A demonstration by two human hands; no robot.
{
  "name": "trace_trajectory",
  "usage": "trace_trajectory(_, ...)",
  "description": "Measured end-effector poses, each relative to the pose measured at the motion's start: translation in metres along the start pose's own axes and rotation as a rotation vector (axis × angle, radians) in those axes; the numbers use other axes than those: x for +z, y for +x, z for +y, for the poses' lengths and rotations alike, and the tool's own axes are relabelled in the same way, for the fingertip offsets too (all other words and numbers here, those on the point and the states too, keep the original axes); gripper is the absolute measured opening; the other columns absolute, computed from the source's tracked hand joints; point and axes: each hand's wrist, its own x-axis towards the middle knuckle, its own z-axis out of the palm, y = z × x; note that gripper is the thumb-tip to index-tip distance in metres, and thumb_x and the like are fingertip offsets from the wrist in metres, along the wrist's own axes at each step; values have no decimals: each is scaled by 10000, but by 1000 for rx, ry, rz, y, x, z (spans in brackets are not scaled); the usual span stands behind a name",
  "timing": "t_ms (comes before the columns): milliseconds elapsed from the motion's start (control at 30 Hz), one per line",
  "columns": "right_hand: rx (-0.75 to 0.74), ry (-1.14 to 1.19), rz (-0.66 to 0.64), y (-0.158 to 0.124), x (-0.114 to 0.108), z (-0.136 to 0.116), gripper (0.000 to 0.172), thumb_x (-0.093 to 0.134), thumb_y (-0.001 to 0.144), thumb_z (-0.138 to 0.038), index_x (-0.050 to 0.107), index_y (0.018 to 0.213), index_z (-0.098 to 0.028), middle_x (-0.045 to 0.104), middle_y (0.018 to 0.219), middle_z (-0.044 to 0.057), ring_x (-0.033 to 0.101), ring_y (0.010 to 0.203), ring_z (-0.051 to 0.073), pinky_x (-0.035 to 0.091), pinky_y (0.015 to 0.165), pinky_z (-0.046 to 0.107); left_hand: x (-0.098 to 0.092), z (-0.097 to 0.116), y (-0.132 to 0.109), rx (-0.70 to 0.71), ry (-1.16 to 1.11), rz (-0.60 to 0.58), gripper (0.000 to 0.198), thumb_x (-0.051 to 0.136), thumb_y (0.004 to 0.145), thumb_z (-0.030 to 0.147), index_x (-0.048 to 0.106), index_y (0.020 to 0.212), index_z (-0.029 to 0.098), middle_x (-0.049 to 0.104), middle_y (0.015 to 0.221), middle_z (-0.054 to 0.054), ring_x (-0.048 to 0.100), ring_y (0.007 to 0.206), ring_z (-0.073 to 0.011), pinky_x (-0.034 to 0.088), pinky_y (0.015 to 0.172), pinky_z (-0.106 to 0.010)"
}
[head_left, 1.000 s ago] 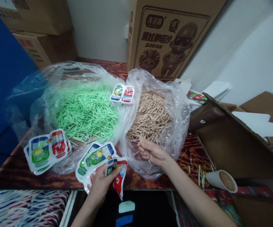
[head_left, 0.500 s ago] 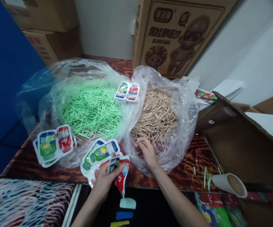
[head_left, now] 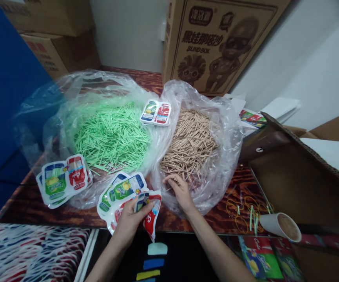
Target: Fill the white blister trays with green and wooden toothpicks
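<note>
My left hand (head_left: 134,217) is closed on several printed pouches (head_left: 125,190) with green and red can pictures, at the table's front edge. One of them, with a red part, is bent up by the thumb. At the near edge of the clear bag of brown sticks (head_left: 189,145), my right hand (head_left: 179,190) has its fingers curled round a small bunch of brown sticks. Left of that bag lies an open clear bag of green sticks (head_left: 113,137). Filled pouches (head_left: 63,180) rest at the left, and another filled pack (head_left: 155,112) sits between the two bags.
A large printed carton (head_left: 210,47) stands at the back. On the right are an open cardboard box (head_left: 298,176), a paper cup (head_left: 281,227) lying tilted and rubber bands (head_left: 236,213). Striped packs (head_left: 31,250) fill the lower left.
The whole view has shifted slightly, moving things a little left in the picture. My right fingers have curled up a bit, and the small bunch of brown sticks shows more clearly in them.
</note>
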Motion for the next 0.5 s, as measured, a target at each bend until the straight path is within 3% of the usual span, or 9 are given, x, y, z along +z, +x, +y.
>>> trace_trajectory(500,-40,-13,2,0,2,-1,177,544,868,-331,666,813,-215,680,818,33,608,829,193,444,796,306,5,4,-4,45,-5,112,244,784,632,342,711,764,150,691,665,-4,610,623,-154,480,635,-242)
